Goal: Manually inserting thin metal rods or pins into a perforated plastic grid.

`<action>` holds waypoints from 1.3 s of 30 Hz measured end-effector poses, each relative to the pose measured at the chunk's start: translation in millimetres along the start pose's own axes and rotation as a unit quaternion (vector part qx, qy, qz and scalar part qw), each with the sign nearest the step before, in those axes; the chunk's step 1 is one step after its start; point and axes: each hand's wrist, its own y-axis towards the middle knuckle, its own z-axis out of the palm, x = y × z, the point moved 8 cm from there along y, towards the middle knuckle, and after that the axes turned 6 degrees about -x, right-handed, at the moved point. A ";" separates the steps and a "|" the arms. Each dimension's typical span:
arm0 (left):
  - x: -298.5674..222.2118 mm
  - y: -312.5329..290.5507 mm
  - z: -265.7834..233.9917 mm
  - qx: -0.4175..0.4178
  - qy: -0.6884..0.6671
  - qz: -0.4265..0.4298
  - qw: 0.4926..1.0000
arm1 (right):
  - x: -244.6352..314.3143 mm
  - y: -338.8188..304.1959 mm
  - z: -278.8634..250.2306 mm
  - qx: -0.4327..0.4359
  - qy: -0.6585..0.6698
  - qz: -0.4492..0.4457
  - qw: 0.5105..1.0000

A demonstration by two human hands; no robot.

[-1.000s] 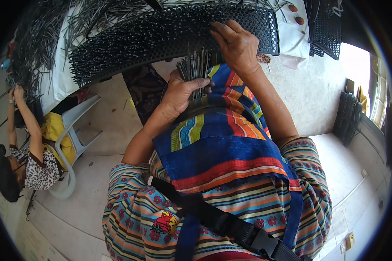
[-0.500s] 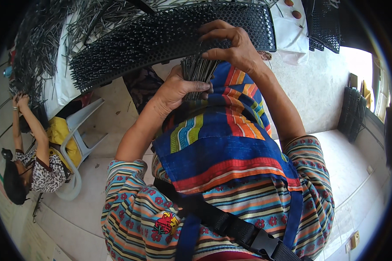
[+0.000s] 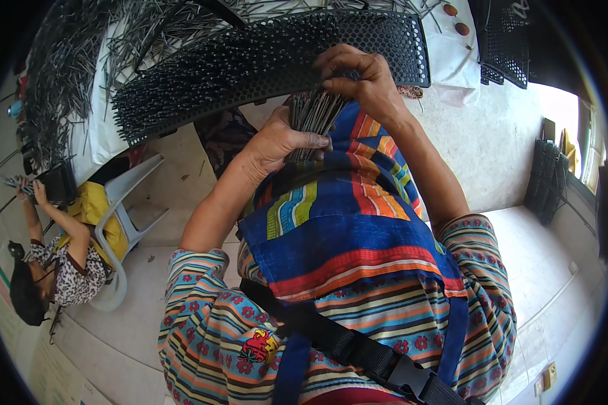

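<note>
Gripping slim, straight, dark-grey rods (image 3: 316, 113), likely light and stiff, the left hand (image 3: 277, 143) sensibly takes the near ends; the right hand (image 3: 371, 88) curls at far tips, hold unclear.

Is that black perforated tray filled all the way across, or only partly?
Partly filled: the black perforated tray bristles with dark rods toward the left, while bare holes show at its right end.

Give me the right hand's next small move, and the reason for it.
Probably, the right hand should draw one strand from the dark bundle: it is right at the bundle's upper end, the left hand grips the lower part, and the black perforated panel shows unfilled holes toward its right end.
</note>
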 end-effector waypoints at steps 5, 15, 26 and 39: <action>-2.6 0.7 -4.1 -0.003 -0.015 -0.005 1.000 | 2.9 4.8 -22.9 -0.076 0.076 0.045 0.993; -19.1 -4.1 -1.9 0.002 -0.047 0.037 0.998 | 19.9 87.6 -87.7 -0.204 0.142 0.026 0.968; -10.0 -10.2 -0.8 0.022 -0.041 0.019 0.999 | -43.4 175.5 -156.0 -0.267 0.389 0.143 0.870; -10.6 1.1 2.2 0.054 -0.038 0.029 0.997 | -73.1 212.0 -134.4 -0.195 0.137 0.169 0.956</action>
